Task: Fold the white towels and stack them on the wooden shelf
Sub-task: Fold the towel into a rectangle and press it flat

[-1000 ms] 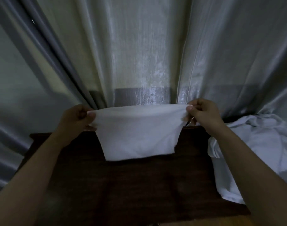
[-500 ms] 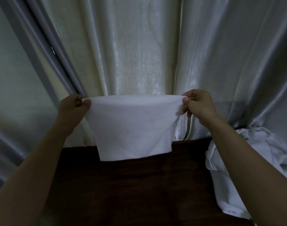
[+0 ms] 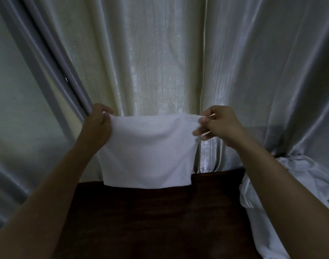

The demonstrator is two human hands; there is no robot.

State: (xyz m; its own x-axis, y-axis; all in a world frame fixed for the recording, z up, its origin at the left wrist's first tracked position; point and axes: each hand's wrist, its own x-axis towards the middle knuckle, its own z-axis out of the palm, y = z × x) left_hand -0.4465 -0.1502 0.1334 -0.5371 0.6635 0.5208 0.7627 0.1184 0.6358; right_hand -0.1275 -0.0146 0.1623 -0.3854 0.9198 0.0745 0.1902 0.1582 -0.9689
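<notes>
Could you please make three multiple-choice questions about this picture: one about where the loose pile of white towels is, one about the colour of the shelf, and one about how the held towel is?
1. Where does the heap of unfolded towels lie?
A. at the right end of the shelf
B. at the left end of the shelf
C. on the floor

2. What colour is the wooden shelf?
A. white
B. dark brown
C. light grey

3. How is the held towel?
A. flat on the shelf
B. hanging from its top corners
C. rolled up tightly

Answers:
1. A, the heap sits behind the right forearm, at the shelf's right end.
2. B, the surface below the towel is dark brown wood.
3. B, the left hand and the right hand each pinch a top corner and the cloth hangs before the curtain.
</notes>
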